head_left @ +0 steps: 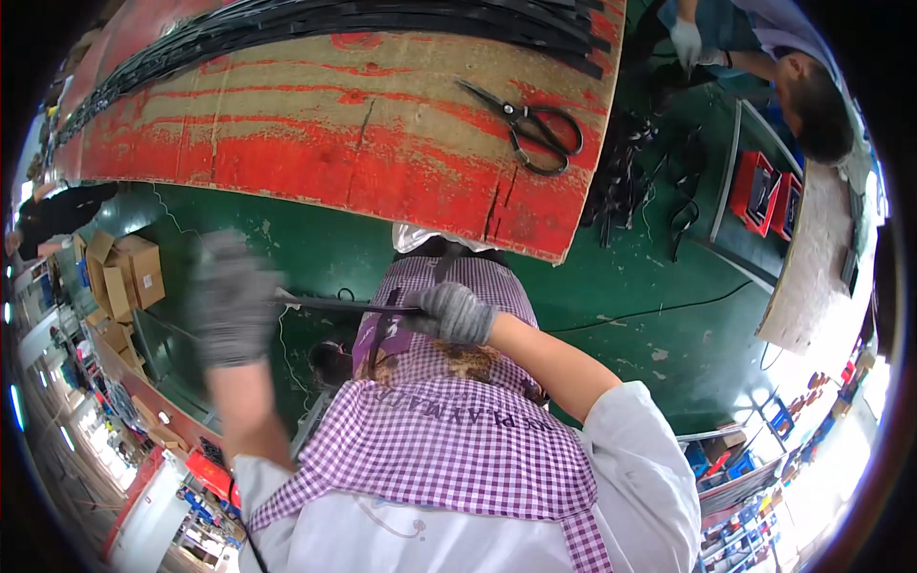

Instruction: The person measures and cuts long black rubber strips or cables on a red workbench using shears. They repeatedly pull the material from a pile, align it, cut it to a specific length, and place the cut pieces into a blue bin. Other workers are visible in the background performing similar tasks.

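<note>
A thin black strip [349, 306] stretches sideways above my lap, a second dark length hanging down near it. My right hand [454, 313], in a grey knit glove, is closed around the strip's right part. At its left end, a pale tip meets my left hand [234, 296], also gloved in grey. Motion smears that hand, so its fingers and grip do not show. Beyond my hands is a worn red wooden table [315, 158]. Black-handled scissors [530, 127] lie on it near the right edge, blades parted slightly. A long bundle of black strips [353, 21] runs along its far side.
Black scraps [621, 181] litter the green floor right of the table. A co-worker [812, 105] in gloves bends there, beside red bins [759, 196] and a wooden board [812, 267]. Cardboard boxes [129, 272] stand left, with another person [62, 215] behind. A cable [659, 310] crosses the floor.
</note>
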A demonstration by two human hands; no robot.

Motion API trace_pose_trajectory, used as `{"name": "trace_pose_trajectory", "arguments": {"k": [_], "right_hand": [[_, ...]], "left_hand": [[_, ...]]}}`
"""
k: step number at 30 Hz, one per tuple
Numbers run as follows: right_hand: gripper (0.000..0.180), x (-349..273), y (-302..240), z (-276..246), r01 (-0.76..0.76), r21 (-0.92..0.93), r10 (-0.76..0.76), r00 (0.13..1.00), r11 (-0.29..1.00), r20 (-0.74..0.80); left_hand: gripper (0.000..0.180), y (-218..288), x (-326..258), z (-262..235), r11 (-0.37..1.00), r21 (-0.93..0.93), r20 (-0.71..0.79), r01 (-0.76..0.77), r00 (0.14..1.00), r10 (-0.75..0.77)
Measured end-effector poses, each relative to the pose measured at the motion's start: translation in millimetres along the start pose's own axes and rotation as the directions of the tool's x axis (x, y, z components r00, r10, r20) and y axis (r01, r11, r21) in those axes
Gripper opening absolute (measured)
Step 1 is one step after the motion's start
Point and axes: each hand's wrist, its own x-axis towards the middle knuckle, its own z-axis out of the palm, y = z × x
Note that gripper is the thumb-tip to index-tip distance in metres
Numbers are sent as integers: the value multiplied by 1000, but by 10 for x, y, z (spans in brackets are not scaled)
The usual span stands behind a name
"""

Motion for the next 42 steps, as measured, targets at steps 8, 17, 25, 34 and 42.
{"name": "trace_pose_trajectory", "arguments": {"k": [8, 17, 25, 34, 42], "right_hand": [[21, -1432, 1867, 266, -442, -480, 406, 895, 758, -184], [30, 476, -2055, 775, -70, -221, 93, 991, 973, 97], [38, 797, -2668, 980, 243, -170, -187, 939, 955, 289], [33, 685, 777, 573, -465, -598, 429, 878, 652, -215], [17, 1363, -3434, 1615, 319, -394, -333, 942, 862, 34]], "left_hand": [[31, -2521, -2235, -2109, 757, 18, -512, 654, 656, -555], [37, -780, -1439, -41, 899, -430, 113, -83, 983, 145], [45, -1558, -1999, -407, 861, -426, 698, 278, 706, 118], [41, -3855, -3537, -1174, 785, -195, 170, 588, 809, -563], [38, -2593, -2278, -104, 765, -644, 154, 4, 980, 125]]}}
